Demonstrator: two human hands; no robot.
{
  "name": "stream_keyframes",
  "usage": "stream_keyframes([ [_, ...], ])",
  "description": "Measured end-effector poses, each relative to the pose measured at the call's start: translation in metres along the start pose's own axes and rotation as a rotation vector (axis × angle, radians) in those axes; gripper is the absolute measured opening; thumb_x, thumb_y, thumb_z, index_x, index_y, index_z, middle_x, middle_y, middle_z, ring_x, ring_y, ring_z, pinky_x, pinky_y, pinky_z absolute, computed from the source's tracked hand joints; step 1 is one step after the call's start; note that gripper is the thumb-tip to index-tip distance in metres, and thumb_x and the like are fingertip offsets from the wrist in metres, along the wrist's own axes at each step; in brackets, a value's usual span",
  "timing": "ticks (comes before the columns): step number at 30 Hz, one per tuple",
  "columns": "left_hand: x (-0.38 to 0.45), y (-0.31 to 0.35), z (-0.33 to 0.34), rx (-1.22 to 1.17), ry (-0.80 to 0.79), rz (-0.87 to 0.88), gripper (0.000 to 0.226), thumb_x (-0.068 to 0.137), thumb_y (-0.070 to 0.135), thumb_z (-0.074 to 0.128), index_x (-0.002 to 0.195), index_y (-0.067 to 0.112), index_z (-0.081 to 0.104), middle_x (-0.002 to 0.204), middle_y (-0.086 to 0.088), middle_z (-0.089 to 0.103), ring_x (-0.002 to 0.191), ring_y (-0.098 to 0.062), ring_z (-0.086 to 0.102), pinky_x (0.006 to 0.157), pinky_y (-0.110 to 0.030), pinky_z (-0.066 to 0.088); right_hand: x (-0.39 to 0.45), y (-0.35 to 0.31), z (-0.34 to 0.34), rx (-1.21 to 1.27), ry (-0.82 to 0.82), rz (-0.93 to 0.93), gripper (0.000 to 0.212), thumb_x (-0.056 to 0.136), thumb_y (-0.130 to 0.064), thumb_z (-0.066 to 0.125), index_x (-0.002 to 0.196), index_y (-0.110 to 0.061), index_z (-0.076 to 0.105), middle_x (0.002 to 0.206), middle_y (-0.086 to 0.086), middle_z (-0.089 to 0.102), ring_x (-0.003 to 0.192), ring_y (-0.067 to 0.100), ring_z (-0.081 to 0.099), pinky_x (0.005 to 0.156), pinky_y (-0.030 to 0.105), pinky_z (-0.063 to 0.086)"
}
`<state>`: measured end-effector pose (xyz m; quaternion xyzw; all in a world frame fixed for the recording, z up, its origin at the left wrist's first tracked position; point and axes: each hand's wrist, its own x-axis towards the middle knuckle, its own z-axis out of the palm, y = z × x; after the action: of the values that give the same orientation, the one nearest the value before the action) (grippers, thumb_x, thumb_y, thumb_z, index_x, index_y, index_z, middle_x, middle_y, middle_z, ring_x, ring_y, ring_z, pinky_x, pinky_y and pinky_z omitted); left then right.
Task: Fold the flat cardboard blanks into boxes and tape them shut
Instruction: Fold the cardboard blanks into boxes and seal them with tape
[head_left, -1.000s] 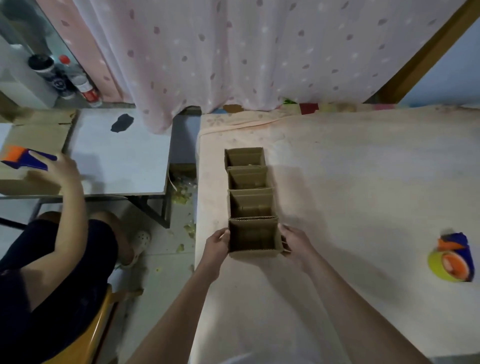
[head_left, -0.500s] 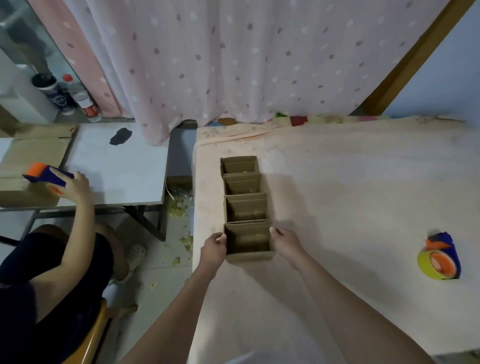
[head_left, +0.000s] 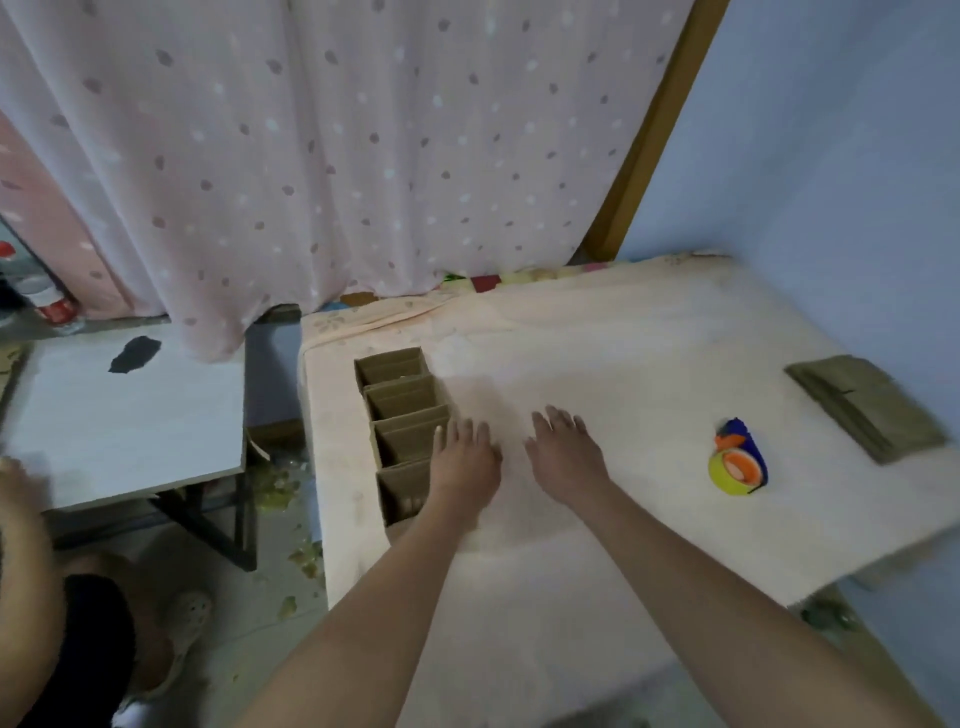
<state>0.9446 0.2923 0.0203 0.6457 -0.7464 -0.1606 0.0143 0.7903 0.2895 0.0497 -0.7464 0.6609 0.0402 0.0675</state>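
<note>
Several open-topped cardboard boxes stand in a row along the left edge of the peach-covered bed. My left hand hovers with straight fingers over the right side of the nearest boxes and holds nothing. My right hand is spread flat above the bed cover just to the right, also empty. A tape dispenser with a yellow roll lies farther right. A stack of flat cardboard blanks lies near the blue wall.
A white side table stands to the left of the bed, with a gap of littered floor between. Another person sits at the lower left. A dotted curtain hangs behind.
Both hands have let go of the nearest box and moved right, with fingers now straight. The view has swung right, so the stack of blanks has come into sight.
</note>
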Motion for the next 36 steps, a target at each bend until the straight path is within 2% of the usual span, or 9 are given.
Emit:
stream_keyframes([
  [5,0.013,0.066,-0.010,-0.013,0.067,0.137,0.051,0.107,0.036,0.024,0.149,0.009,0.033,0.154,-0.012,0.035,0.142,-0.034,0.031,0.118,-0.047,0.023,-0.034,0.047,-0.033,0.045,0.011,0.166,0.050,0.108,-0.037,0.032,0.146,-0.006,0.039,0.147,0.013,0.045,0.136,0.032,0.041,0.109,0.040,0.034],
  [9,0.018,0.122,-0.017,0.009,0.085,0.225,0.048,0.106,0.036,0.027,0.143,0.008,0.040,0.144,-0.011,0.047,0.133,-0.031,0.042,0.113,-0.044,0.030,-0.054,0.090,-0.051,0.051,0.054,0.245,0.048,0.107,-0.039,0.034,0.139,-0.006,0.045,0.140,0.012,0.051,0.129,0.032,0.046,0.104,0.040,0.038],
  [12,0.023,0.164,-0.021,0.018,0.101,0.287,0.045,0.106,0.035,0.028,0.138,0.009,0.043,0.138,-0.011,0.051,0.128,-0.030,0.046,0.111,-0.042,0.031,-0.065,0.126,-0.061,0.043,0.076,0.274,0.048,0.107,-0.040,0.033,0.139,-0.007,0.046,0.140,0.011,0.051,0.129,0.031,0.047,0.106,0.041,0.038],
  [14,0.027,0.192,-0.019,0.039,0.110,0.316,0.044,0.106,0.034,0.028,0.138,0.008,0.044,0.138,-0.011,0.052,0.128,-0.030,0.046,0.111,-0.041,0.031,-0.070,0.153,-0.069,0.034,0.090,0.276,0.049,0.107,-0.041,0.032,0.139,-0.007,0.047,0.140,0.011,0.052,0.129,0.031,0.048,0.108,0.041,0.037],
  [23,0.050,0.350,-0.007,0.117,0.143,0.336,0.048,0.106,0.036,0.025,0.143,0.010,0.040,0.145,-0.008,0.046,0.135,-0.028,0.037,0.116,-0.042,0.023,-0.092,0.307,-0.091,0.034,0.193,0.269,0.044,0.107,-0.041,0.034,0.128,-0.009,0.056,0.130,0.008,0.057,0.122,0.028,0.051,0.099,0.037,0.039],
  [28,0.062,0.432,-0.010,0.120,0.162,0.313,0.049,0.106,0.037,0.024,0.145,0.011,0.039,0.149,-0.007,0.043,0.138,-0.027,0.035,0.117,-0.042,0.020,-0.104,0.385,-0.111,0.064,0.223,0.258,0.046,0.107,-0.041,0.034,0.127,-0.007,0.057,0.128,0.010,0.058,0.120,0.030,0.051,0.099,0.040,0.039],
  [36,0.089,0.505,-0.022,0.193,0.169,0.338,0.050,0.107,0.037,0.023,0.147,0.011,0.038,0.149,-0.008,0.044,0.138,-0.027,0.036,0.117,-0.042,0.023,-0.101,0.468,-0.130,0.123,0.244,0.283,0.047,0.108,-0.040,0.030,0.130,-0.007,0.055,0.129,0.011,0.058,0.121,0.032,0.052,0.102,0.041,0.038],
])
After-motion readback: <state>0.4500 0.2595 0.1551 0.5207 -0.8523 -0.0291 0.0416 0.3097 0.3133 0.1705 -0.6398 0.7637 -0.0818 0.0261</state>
